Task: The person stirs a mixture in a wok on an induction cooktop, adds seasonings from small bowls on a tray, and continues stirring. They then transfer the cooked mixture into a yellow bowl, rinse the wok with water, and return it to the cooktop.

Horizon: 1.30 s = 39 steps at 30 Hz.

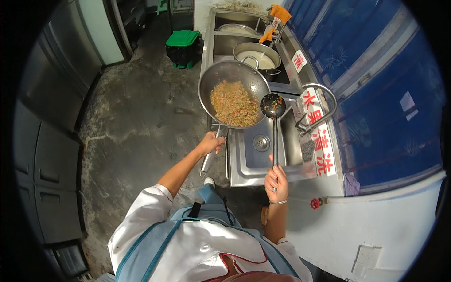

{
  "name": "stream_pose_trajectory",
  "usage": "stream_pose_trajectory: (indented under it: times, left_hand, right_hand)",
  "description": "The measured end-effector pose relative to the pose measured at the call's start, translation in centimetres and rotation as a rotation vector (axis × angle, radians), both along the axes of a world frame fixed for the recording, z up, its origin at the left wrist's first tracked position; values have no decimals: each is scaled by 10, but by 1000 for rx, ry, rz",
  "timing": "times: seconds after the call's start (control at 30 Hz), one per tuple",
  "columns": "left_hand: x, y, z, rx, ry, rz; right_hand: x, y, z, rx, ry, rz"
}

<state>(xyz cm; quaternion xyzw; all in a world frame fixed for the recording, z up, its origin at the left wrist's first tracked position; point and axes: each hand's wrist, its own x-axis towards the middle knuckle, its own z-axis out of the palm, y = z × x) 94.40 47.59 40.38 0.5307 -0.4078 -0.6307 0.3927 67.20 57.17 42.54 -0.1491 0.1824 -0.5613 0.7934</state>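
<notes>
My left hand (pixel 212 141) is closed around the long metal handle of a wok (pixel 208 95). Cooked minced food (pixel 234 104) with red and green bits lies in the wok, which is over the near end of the sink unit. My right hand (pixel 276 179) grips the shaft of a ladle (pixel 273 105). The ladle's dark bowl is at the wok's right rim, with some food bits in it; whether the two touch I cannot tell. Beneath them shows a stainless steel sink basin (pixel 248 151) with a round drain strainer (pixel 261 142).
A pot of pale liquid (pixel 260 58) stands in the sink beyond the wok. A curved faucet (pixel 331 102) rises at the right, near a steel scouring pad (pixel 308 151). A green-lidded bin (pixel 182 38) stands on the floor (pixel 141 105). Steel cabinets (pixel 56 172) line the left.
</notes>
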Motion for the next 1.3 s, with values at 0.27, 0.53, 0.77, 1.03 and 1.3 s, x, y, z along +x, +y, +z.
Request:
stream_pose_trajectory:
  times: [0.27, 0.53, 0.77, 1.03, 1.3]
  left_hand:
    - [11, -75, -17, 75, -15, -32]
    - [4, -105, -19, 133, 141, -7]
    - [15, -108, -9, 351, 213, -130]
    - [170, -14, -21, 295, 32, -32]
    - [410, 155, -95, 229, -392, 681]
  right_hand:
    - [23, -92, 8, 99, 191, -16]
    - [63, -175, -16, -46, 1127, -105]
    - [88, -224, -39, -197, 1688, -180]
    - [123, -178, 34, -587, 1939, -521]
    - [392, -115, 103, -700, 814, 148]
